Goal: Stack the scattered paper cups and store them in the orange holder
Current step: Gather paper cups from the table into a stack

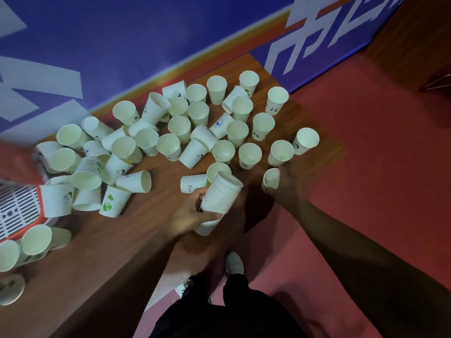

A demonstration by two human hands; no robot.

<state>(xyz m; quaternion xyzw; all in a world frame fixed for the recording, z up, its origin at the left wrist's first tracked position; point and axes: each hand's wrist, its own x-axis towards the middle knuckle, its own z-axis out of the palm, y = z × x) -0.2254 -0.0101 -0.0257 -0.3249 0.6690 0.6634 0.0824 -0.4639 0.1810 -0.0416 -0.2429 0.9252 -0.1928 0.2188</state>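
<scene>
Many white paper cups lie scattered over the wooden table (pixel 102 264), some upright, some tipped over. My left hand (pixel 189 213) grips a tilted stack of nested cups (pixel 220 193) near the table's front edge. My right hand (pixel 284 186) holds a single cup (pixel 271 178) at the table's right corner, just right of the stack. An upright cup (pixel 280 152) stands right behind that hand. The orange holder (pixel 17 206) with white slotted sides sits at the left edge, partly cut off, with cups crowded around it.
A blue and orange banner (pixel 122 45) stands along the table's far edge. Red floor (pixel 366 167) lies to the right, past the table's corner. My feet (pixel 234 263) are below the table's front edge. More cups (pixel 36 240) lie at the near left.
</scene>
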